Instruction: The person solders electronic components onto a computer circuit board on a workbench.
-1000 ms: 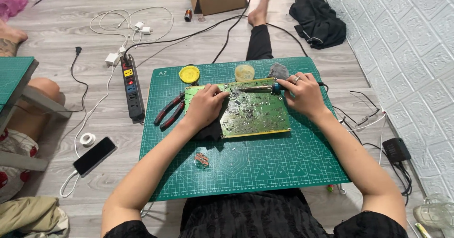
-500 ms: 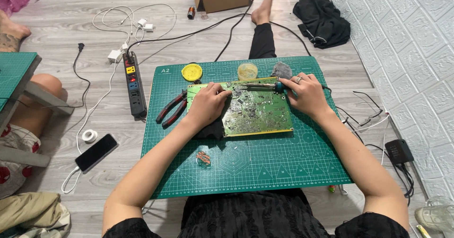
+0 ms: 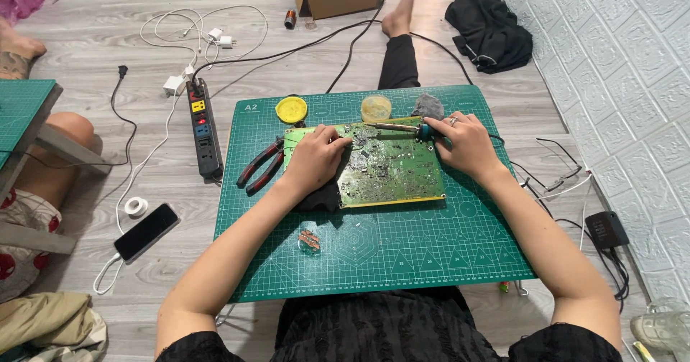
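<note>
Mid-soldering on green circuit board [image 3: 388, 166], flat on cutting mat [image 3: 402, 254] — right hand [image 3: 466, 145] clamped round soldering iron [image 3: 399, 127], left hand [image 3: 315, 159] pinching something thin, unclear what. Next likely needs steady tip placement.

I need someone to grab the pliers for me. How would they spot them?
Find the green cutting mat. At its left edge, beside the left hand, lie the pliers: the only tool with red and black handles.
</note>
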